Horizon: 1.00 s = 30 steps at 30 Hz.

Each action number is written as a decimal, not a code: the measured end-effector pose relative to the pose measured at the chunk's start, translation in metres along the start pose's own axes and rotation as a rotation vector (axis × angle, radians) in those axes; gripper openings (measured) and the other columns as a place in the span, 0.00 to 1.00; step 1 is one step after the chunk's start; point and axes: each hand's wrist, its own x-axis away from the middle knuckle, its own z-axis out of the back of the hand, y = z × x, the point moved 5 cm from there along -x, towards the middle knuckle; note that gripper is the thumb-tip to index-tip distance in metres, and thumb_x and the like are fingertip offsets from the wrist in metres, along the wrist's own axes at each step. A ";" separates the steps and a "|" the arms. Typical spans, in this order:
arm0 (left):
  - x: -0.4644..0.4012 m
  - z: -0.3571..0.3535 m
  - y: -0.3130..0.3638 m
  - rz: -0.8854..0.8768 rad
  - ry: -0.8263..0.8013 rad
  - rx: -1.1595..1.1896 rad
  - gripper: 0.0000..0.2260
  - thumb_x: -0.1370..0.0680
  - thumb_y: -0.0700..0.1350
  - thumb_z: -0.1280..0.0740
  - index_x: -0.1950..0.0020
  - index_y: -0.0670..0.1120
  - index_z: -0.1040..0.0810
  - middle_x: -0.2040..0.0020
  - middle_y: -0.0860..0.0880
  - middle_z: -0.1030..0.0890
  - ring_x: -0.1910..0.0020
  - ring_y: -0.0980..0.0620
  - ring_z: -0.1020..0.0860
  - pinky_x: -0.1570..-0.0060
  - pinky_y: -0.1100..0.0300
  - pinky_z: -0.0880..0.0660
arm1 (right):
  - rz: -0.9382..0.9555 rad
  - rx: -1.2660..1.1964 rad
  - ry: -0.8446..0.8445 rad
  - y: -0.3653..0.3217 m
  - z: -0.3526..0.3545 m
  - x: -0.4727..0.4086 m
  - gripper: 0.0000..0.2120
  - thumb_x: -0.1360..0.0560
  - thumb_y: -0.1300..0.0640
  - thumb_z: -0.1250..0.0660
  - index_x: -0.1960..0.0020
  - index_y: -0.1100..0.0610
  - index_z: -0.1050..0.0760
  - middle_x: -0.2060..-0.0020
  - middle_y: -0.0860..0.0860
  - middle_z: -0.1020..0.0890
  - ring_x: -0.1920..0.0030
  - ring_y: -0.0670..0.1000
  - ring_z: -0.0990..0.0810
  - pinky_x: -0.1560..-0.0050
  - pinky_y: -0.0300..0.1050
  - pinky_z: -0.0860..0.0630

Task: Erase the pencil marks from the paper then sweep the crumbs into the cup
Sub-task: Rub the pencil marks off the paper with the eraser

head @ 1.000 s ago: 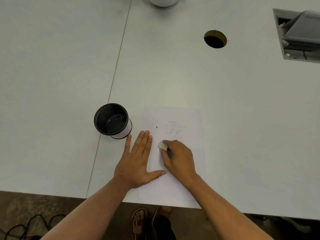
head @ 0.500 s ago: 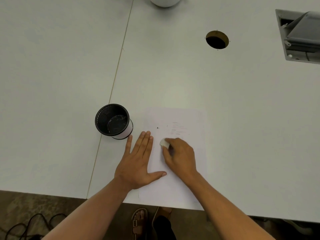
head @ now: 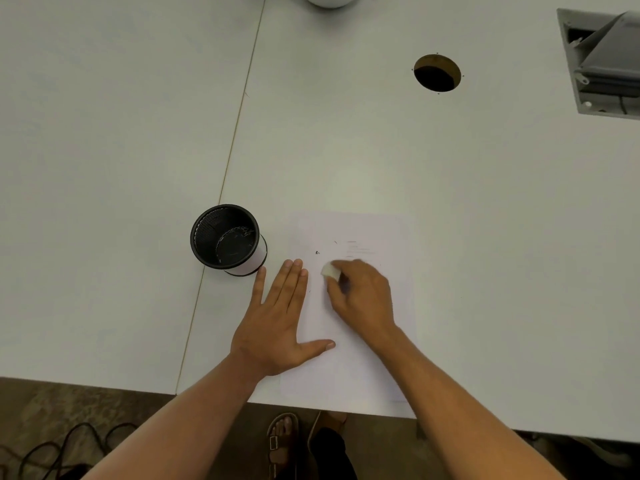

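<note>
White tabletop point(head: 346, 150) fills most of the view, with brown floor point(head: 52, 403) below its near edge, where a sandalled foot point(head: 282, 441) and dark cables point(head: 52, 452) show. Taking the paper point(head: 360, 362) as the landmark: it lies flat at the near edge of the table. The left hand point(head: 277, 320) rests on the paper's left edge, fingers straight and close together, thumb stretched out across the sheet. The right hand point(head: 363, 296) sits over the middle of the paper, fingers curled round a white eraser point(head: 330, 271) whose tip touches the sheet. Just beyond the eraser are faint pencil marks point(head: 358, 251) and, to their left, one small dark speck point(head: 317, 252). Left of the paper, just beyond the left fingertips, stands a black mesh cup point(head: 225, 237), upright and open. Far beyond the paper to the right are a round hole point(head: 437, 73) in the table and a grey hatch point(head: 602, 60) at the right edge; a white object point(head: 330, 0) is cut off at the top.
</note>
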 end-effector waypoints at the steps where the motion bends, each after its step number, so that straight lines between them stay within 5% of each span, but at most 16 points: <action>1: 0.000 0.000 0.000 -0.002 0.001 0.000 0.51 0.24 0.77 0.49 0.19 0.36 0.47 0.17 0.40 0.49 0.17 0.44 0.51 0.24 0.32 0.48 | -0.027 0.003 0.026 0.003 0.003 -0.012 0.05 0.26 0.56 0.32 0.52 0.56 0.20 0.63 0.51 0.18 0.63 0.50 0.21 0.63 0.41 0.27; 6: 0.000 -0.001 -0.001 0.006 -0.019 -0.007 0.51 0.24 0.77 0.49 0.18 0.37 0.48 0.17 0.41 0.50 0.17 0.44 0.52 0.24 0.32 0.48 | -0.120 0.001 0.096 0.009 0.007 -0.048 0.06 0.25 0.58 0.34 0.51 0.57 0.20 0.59 0.52 0.18 0.61 0.51 0.21 0.61 0.40 0.28; 12: -0.001 0.000 -0.001 -0.003 -0.005 0.006 0.51 0.24 0.77 0.49 0.19 0.37 0.47 0.17 0.41 0.48 0.17 0.44 0.51 0.24 0.32 0.47 | 0.070 0.011 -0.052 -0.017 -0.012 0.012 0.08 0.27 0.56 0.32 0.49 0.57 0.20 0.63 0.51 0.18 0.64 0.51 0.21 0.66 0.44 0.24; 19: 0.000 -0.001 -0.001 0.007 -0.023 -0.011 0.51 0.24 0.77 0.50 0.18 0.37 0.49 0.17 0.41 0.50 0.17 0.44 0.52 0.23 0.33 0.49 | -0.102 0.023 0.092 0.011 0.006 -0.057 0.07 0.24 0.55 0.35 0.53 0.56 0.20 0.63 0.51 0.19 0.64 0.50 0.22 0.65 0.42 0.28; 25: 0.000 0.000 -0.001 0.001 -0.017 -0.002 0.51 0.24 0.77 0.49 0.18 0.37 0.47 0.17 0.40 0.49 0.17 0.44 0.51 0.24 0.32 0.48 | 0.031 0.036 -0.012 -0.006 -0.008 0.010 0.08 0.26 0.57 0.32 0.48 0.57 0.20 0.63 0.50 0.19 0.63 0.50 0.22 0.63 0.39 0.29; 30: 0.000 0.000 -0.002 0.014 -0.037 -0.003 0.51 0.24 0.77 0.50 0.18 0.37 0.50 0.17 0.41 0.51 0.17 0.44 0.54 0.23 0.33 0.50 | -0.125 0.057 0.107 0.031 0.020 -0.029 0.06 0.25 0.56 0.34 0.50 0.54 0.19 0.59 0.51 0.18 0.60 0.51 0.20 0.61 0.38 0.31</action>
